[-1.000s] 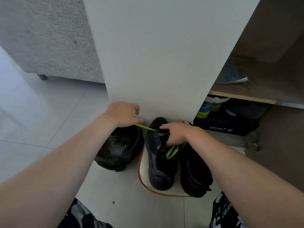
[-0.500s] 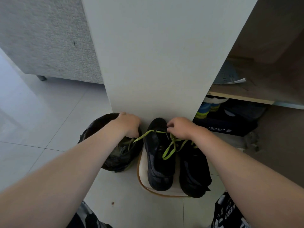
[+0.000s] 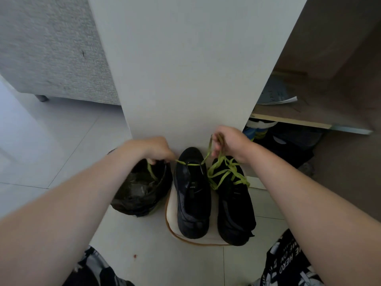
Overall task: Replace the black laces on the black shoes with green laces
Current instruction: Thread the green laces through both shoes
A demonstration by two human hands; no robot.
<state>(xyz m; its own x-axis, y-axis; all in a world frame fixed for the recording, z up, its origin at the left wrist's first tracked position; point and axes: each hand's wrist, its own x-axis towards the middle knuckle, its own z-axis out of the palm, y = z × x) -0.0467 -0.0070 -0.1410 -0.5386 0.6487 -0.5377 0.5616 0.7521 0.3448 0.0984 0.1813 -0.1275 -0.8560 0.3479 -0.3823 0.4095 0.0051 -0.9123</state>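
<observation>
Two black shoes stand side by side on a white mat (image 3: 206,239), toes toward me. A green lace (image 3: 192,164) crosses the far eyelets of the left shoe (image 3: 192,195). My left hand (image 3: 151,148) pinches one end of it, left of the shoe. My right hand (image 3: 228,141) grips the other end, raised above the shoes' far ends. Loose loops of green lace (image 3: 224,175) lie over the right shoe (image 3: 235,207).
A bin lined with a black bag (image 3: 141,190) stands left of the shoes. A white cabinet panel (image 3: 191,69) rises right behind them. An open shelf (image 3: 292,118) with papers and boxes is at the right. A grey sofa (image 3: 47,50) stands at the far left.
My right hand has lifted up and to the right, drawing the green lace taut. My left hand has moved slightly right and down, holding its end. The loops now lie over the right shoe.
</observation>
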